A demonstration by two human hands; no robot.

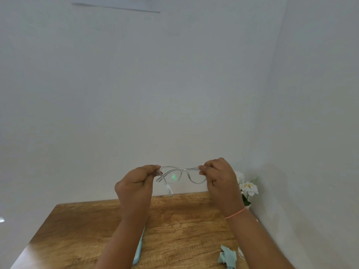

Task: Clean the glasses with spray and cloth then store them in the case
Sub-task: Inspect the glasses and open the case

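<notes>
I hold a pair of clear-framed glasses (181,174) up in front of the wall, above the far edge of the wooden table (174,226). My left hand (136,183) pinches the left end of the frame, and one temple arm hangs down beside it. My right hand (219,179) pinches the right end. A crumpled light-blue cloth (227,257) lies on the table near my right forearm. A pale blue case (138,249) lies under my left forearm, mostly hidden. No spray bottle can be made out.
White flowers in a small vase (247,189) stand at the table's far right corner, close to the wall. Plain white walls close in behind and on the right. A small clear object (240,253) peeks out beside my right arm.
</notes>
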